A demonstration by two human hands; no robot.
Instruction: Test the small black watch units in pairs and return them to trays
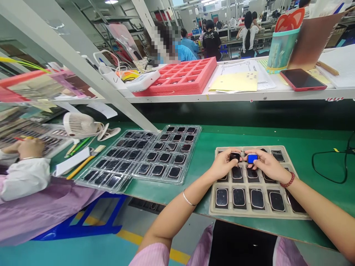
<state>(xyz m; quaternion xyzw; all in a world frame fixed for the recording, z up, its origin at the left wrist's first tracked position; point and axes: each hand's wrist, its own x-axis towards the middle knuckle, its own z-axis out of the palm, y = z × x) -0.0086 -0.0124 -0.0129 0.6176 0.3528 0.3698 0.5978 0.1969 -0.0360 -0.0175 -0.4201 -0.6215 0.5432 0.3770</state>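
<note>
Over the beige tray on the green bench, my left hand grips a watch with a dark screen between thumb and fingers. Close beside it, my right hand pinches a second watch whose screen is lit blue. The two watches are held a short gap apart. Below them, square watch faces sit in the tray's pockets, dark and face up. My hands and right forearm hide part of the tray's upper rows and right side.
Left of the beige tray lie two clear plastic trays of dark watch faces, with a small white fan behind. A shelf above carries a red foam tray and a phone. A black cable lies at right. A co-worker's hand is at far left.
</note>
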